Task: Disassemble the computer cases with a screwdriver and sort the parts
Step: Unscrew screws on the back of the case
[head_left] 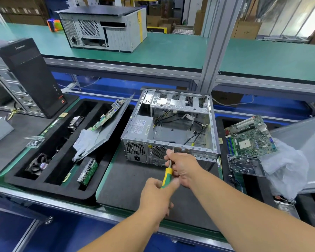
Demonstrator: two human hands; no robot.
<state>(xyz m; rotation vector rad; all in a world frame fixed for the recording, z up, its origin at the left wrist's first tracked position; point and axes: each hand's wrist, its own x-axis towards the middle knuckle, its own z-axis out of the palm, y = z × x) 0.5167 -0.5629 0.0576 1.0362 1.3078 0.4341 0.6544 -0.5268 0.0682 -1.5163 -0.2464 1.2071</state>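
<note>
- The open computer case (171, 128) lies on its side on the dark mat (135, 186) at the middle of the bench's near edge, its rear panel with the fan grilles facing the person.
- The screwdriver (167, 174) runs from its green-and-yellow handle, low and near the person, up and slightly right to a thin shaft whose tip meets the top rail of the case's rear face — so its long axis points away from the body into the rail.
- The left hand (157, 195) wraps the handle; fingers and thumb are curled round it in a full grip.
- The right hand (183, 167) sits further forward, nearer the case, fingers pinched around the bare shaft just behind the tip, seemingly to steady it.
- The screw itself is too small to make out; judging by the tip's place, the step in hand is loosening a fastener on that rear rail.
- The coming turn depends on the shaft staying square to the rail — a tilt could let the tip slip out.
- At the bench's left, a black sorting tray (49, 151) holds a fan (37, 165) and a hard drive (87, 172); a motherboard (251, 138) lies at the right.
</note>
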